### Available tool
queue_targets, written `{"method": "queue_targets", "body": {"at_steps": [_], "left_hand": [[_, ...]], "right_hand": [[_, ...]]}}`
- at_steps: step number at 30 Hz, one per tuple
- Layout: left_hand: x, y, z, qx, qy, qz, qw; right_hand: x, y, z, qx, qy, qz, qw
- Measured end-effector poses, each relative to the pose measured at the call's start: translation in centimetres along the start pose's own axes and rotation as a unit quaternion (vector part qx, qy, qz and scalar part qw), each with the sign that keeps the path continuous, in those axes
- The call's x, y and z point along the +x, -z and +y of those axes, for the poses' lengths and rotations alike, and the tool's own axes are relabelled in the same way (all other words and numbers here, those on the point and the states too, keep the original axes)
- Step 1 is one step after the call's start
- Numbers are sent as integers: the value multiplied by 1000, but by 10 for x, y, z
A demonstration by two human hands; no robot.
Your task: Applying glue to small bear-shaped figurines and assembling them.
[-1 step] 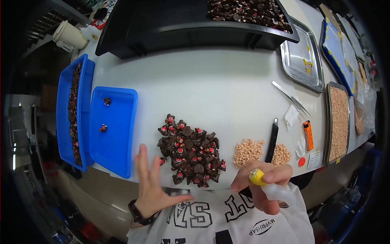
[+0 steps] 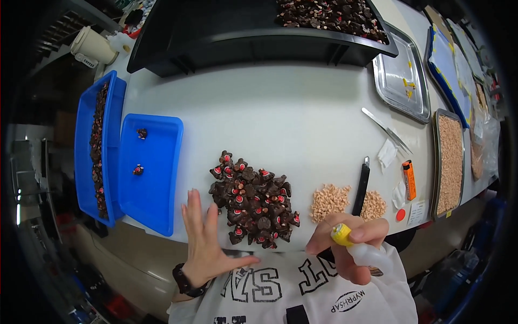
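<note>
Fingers [image 2: 195,208] of our left hand [image 2: 208,245] are spread flat and released, grasping nothing, at the near edge of the white counter [image 2: 280,124]. Just right of them lies a heap of dark brown pieces with red dots [image 2: 252,205], close but not clearly touching. Just left of them sits a blue tray [image 2: 159,178] holding two such pieces, with a second blue tray [image 2: 86,162] beyond it. Our right hand [image 2: 350,243] is clenched around a small translucent squeeze bottle [image 2: 372,258], its yellow cap [image 2: 341,234] pointing toward the heap. Just beyond these fingers lie two small piles of tan pellets [image 2: 330,200] and a black-handled tool [image 2: 360,188].
</note>
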State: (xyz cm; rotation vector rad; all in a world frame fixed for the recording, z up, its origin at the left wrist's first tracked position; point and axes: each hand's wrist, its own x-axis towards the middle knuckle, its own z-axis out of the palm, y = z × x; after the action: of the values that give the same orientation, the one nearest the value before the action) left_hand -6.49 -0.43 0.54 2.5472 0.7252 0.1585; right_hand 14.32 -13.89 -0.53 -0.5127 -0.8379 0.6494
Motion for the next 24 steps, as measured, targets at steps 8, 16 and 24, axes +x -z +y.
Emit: {"method": "queue_targets", "body": {"at_steps": [8,16,24], "left_hand": [[18,-39,18,-16,-46,68,996],[36,-38,27,-15,-28,93,995],[44,-34,30,-23,1,107,994]], "right_hand": [[7,0,5,-149,31,-34,988],[5,-1,3,-158,26,-17,987],[4,1,2,-156,19,-11,987]]}}
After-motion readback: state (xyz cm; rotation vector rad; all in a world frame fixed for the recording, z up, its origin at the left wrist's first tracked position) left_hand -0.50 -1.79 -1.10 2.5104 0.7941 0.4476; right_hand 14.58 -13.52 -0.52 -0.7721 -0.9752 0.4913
